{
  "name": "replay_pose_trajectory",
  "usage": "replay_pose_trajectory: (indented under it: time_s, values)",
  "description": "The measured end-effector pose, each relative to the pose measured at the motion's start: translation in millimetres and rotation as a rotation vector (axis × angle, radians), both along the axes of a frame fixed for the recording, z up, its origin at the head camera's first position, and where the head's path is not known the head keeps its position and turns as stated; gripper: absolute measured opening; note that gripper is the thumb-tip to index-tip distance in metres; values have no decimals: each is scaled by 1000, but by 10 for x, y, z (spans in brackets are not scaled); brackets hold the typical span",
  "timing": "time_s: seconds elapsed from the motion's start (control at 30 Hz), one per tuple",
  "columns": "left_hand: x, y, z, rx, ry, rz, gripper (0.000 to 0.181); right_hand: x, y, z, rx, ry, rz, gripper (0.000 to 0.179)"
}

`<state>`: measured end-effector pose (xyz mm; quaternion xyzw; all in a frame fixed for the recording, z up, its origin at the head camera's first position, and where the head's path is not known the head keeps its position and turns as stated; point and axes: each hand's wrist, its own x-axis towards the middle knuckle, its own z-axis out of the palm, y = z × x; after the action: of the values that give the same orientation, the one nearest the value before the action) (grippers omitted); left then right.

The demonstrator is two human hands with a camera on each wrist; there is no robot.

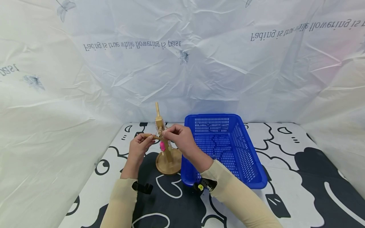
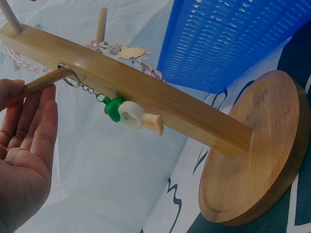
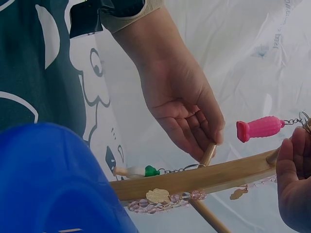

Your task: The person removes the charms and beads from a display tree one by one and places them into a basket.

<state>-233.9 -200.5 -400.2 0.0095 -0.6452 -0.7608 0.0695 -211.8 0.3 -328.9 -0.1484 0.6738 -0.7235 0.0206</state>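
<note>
A wooden stand [image 1: 168, 155] with side pegs rises from a round base. My left hand [image 1: 138, 146] pinches the end of one peg [image 2: 39, 82]. Around that peg sits the metal ring of a keychain [image 2: 131, 114] with a green, white and tan charm. A second keychain [image 3: 261, 128] has a pink charm and hangs close by the stand. My right hand [image 1: 182, 139] has thumb and forefinger together at its ring, near another peg [image 3: 272, 158]; the fingertips are partly hidden. Pink beaded bracelets [image 2: 146, 68] with gold leaf pieces drape on the stand's far side.
A blue plastic basket [image 1: 253, 152] stands right of the stand, under my right forearm, with dark strands inside. Black-and-white cartoon cloth [image 1: 285, 177] covers the table. White printed sheeting [image 1: 159, 69] hangs behind and at both sides.
</note>
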Motion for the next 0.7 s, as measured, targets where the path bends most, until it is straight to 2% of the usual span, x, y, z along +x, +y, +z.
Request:
replay_pose_trajectory:
  time_s: [0.7]
  values:
    - [-9, -13, -6, 9, 4, -4, 21, 33, 32, 19, -10, -5, 35, 14]
